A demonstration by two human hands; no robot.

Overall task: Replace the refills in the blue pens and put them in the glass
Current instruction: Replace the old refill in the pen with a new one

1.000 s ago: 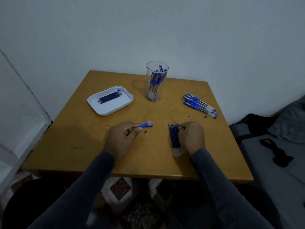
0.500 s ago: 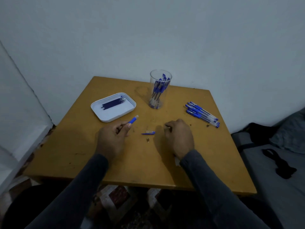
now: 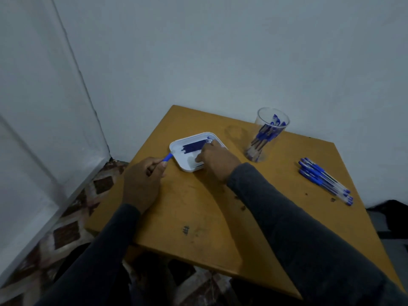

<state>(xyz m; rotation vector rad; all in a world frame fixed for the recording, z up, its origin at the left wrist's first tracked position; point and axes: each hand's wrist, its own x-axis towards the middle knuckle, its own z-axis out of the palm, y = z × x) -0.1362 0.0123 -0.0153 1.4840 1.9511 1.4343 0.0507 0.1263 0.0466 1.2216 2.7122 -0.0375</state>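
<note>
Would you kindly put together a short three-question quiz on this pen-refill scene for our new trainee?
1. True or false: the glass already holds blue pens.
2. Multiple choice: the right hand is over the (a) glass, (b) white tray, (c) loose pens.
3. Fill in: the left hand holds a blue pen part beside the tray's ____ edge.

Key:
1. True.
2. b; it reaches across the tray by the dark refills.
3. Left, as the camera sees it.

Right hand (image 3: 217,161) over white tray (image 3: 176,149); left hand (image 3: 142,181) pinches blue pen (image 3: 167,157).
</note>
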